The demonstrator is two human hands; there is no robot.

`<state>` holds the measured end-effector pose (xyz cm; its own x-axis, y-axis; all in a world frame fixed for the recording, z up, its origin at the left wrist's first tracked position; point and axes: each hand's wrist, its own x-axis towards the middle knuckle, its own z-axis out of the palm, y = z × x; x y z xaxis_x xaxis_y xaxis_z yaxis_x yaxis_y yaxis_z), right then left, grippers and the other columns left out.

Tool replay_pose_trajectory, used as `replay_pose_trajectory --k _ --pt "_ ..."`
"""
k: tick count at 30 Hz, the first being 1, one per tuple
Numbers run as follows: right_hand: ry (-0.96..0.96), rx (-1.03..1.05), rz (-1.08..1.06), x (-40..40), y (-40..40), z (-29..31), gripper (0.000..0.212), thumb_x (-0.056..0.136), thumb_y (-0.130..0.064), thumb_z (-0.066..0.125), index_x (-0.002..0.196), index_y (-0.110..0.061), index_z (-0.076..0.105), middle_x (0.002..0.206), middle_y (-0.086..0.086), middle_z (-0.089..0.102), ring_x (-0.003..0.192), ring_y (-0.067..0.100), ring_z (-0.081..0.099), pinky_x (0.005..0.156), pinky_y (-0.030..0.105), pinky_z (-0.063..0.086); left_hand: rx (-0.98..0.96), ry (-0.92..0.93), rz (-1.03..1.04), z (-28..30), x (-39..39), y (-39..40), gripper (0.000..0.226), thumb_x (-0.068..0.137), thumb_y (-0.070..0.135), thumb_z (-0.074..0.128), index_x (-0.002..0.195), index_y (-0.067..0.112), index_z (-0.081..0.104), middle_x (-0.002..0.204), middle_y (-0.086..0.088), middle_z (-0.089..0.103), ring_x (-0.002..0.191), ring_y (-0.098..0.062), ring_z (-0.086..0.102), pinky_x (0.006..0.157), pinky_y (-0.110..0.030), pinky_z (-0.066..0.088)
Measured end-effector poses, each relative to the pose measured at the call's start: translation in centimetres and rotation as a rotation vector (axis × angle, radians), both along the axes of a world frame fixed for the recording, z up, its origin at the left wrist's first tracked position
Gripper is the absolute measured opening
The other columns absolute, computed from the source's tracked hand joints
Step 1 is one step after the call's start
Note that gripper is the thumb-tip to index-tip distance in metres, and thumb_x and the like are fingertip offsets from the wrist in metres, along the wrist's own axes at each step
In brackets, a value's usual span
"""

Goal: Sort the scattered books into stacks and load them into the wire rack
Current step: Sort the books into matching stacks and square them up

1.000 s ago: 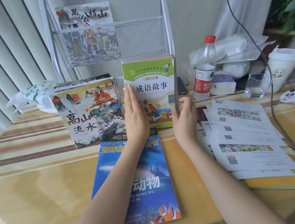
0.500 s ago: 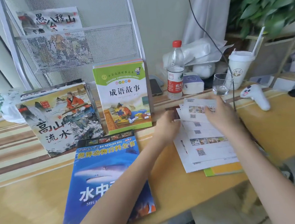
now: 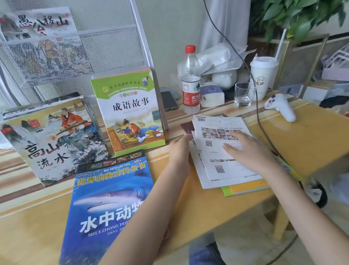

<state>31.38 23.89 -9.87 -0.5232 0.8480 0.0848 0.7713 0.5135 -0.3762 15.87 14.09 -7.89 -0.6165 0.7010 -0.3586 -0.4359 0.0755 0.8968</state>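
Both hands flat, fingers straight: left hand (image 3: 179, 150) squares edge of white-backed booklets (image 3: 221, 149), right hand (image 3: 248, 153) presses top, evening stack for wire rack (image 3: 69, 52).

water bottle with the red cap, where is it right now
In the head view the water bottle stands upright at the table's back edge, right of centre, between the dark phone and the drinking glass.
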Motion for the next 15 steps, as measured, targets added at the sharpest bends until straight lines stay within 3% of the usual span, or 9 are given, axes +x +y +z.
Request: replay_pose_trajectory --k 2,4,7,9,10,12,15 --pt "-0.047 0.006 0.027 0.0 -1.2 -0.2 0.064 0.089 -0.065 0.03 0.146 -0.037 0.024 0.156 -0.013 0.02 0.145 0.025 0.01 0.116 0.04 0.015 0.011 -0.05 -0.094 0.1 0.5 0.0 0.017 0.09 0.02 0.06 0.105 0.014 0.057 0.094 -0.009 0.069 0.068 -0.022 0.065 0.059 -0.029 0.053" --pt "-0.069 0.067 0.047 -0.2 -2.8 -0.9 0.063 0.091 -0.063 0.027 0.147 -0.035 0.022 0.157 -0.011 0.018 0.145 0.023 0.006 0.117 0.039 0.009 0.029 0.001 -0.117 0.0 0.8 0.3 0.026 0.088 0.018 0.066 0.108 0.018 0.048 0.098 -0.008 0.067 0.068 -0.021 0.066 0.053 -0.031 0.055" --pt "-0.03 0.136 0.074 -0.1 -4.2 -1.9 0.059 0.092 -0.058 0.031 0.146 -0.034 0.027 0.155 -0.007 0.023 0.144 0.021 0.014 0.117 0.034 0.005 0.014 0.218 -0.117 -0.1 0.7 0.2 0.048 0.085 0.0 0.065 0.122 0.021 0.044 0.115 -0.012 0.064 0.089 -0.029 0.066 0.074 -0.045 0.058" --pt "0.163 0.034 0.151 0.9 -3.7 -1.4 0.045 0.095 -0.044 0.039 0.14 -0.039 0.036 0.151 -0.009 0.034 0.14 0.016 0.026 0.113 0.03 0.016 0.006 0.281 -0.137 0.6 -0.1 -0.1 0.074 0.085 -0.004 0.063 0.144 0.027 0.03 0.122 -0.007 0.057 0.098 -0.03 0.064 0.078 -0.046 0.056" --pt "0.31 -0.078 0.197 1.5 -3.2 -0.9 0.041 0.096 -0.03 0.041 0.135 -0.042 0.041 0.147 -0.009 0.04 0.136 0.014 0.033 0.11 0.03 0.024 0.003 0.275 -0.142 1.2 -0.7 -0.3 0.08 0.085 -0.005 0.063 0.147 0.03 0.025 0.121 -0.005 0.055 0.095 -0.029 0.064 0.072 -0.043 0.058" --pt "0.576 -0.217 0.263 3.0 -2.1 0.0 0.062 0.092 0.003 0.036 0.126 -0.048 0.047 0.139 -0.013 0.048 0.13 0.009 0.043 0.109 0.033 0.033 -0.032 0.218 -0.132 2.7 -2.0 -0.8 0.077 0.085 -0.007 0.061 0.146 0.031 0.031 0.116 -0.009 0.058 0.078 -0.023 0.063 0.058 -0.035 0.058" --pt "0.587 -0.173 0.362 3.8 -2.0 0.6 0.087 0.083 0.019 0.047 0.128 -0.055 0.043 0.141 -0.022 0.042 0.132 0.0 0.036 0.106 0.024 0.035 -0.088 0.124 -0.163 4.9 -3.5 -2.0 0.051 0.089 -0.008 0.056 0.133 0.017 0.048 0.108 -0.017 0.067 0.059 -0.019 0.062 0.038 -0.026 0.052"
